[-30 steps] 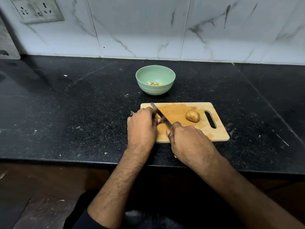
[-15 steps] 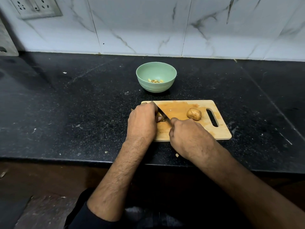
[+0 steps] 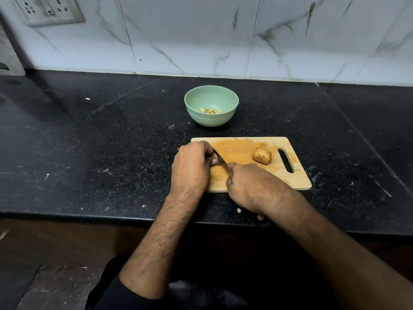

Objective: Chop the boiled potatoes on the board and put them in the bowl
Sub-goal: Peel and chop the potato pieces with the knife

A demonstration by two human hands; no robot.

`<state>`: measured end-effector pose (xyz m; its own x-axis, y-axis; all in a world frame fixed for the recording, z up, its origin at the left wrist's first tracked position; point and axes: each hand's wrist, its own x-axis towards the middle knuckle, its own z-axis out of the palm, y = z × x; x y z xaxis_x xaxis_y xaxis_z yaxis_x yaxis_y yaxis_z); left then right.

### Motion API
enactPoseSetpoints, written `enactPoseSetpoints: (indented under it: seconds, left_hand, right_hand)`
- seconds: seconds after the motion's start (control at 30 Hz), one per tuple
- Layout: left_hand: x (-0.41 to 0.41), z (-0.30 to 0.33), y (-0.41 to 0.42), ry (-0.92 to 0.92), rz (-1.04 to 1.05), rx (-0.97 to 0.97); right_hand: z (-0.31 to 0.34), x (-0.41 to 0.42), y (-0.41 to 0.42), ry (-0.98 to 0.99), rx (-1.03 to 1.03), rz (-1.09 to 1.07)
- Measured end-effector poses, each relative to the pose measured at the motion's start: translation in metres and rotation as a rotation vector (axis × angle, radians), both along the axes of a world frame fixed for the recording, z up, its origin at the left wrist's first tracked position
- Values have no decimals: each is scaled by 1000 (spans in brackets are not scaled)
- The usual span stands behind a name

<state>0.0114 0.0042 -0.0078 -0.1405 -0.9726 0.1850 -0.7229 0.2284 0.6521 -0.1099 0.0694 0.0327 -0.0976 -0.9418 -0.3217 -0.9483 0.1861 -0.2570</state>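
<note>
Black speckled counter (image 3: 93, 153), white marble-tiled wall (image 3: 201, 34), wall socket (image 3: 48, 10)

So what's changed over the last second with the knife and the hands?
The knife blade has come down low under the left hand, with less of it showing. The right hand still grips the handle. The whole potato, board and bowl stayed put.

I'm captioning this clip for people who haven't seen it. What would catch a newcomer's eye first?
Two bare hands meet over the wooden cutting board at the counter's front: the right hand grips a knife, and the left hand steadies something hidden beneath it. A whole unpeeled potato waits near the board's handle slot, and a green bowl behind holds a few chopped pieces.
</note>
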Motion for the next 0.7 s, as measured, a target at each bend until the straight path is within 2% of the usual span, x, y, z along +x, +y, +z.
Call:
enactPoseSetpoints:
  seconds: [0.17, 0.33, 0.47, 0.6, 0.7]
  left_hand:
    - [2, -9, -1, 75, 14, -15]
    - [1, -13, 3, 141, 26, -45]
    - [1, -15, 6, 134, 21, -88]
    - [1, -18, 3, 141, 20, -96]
    - [2, -18, 3, 142, 18, -84]
  right_hand:
    - [5, -9, 27, -5, 59, 37]
    - [9, -11, 30, -40, 97, -42]
    - [19, -10, 38, -40, 46, -42]
    - [23, -9, 32, -1, -148, -19]
    - [16, -4, 22, 15, -145, 3]
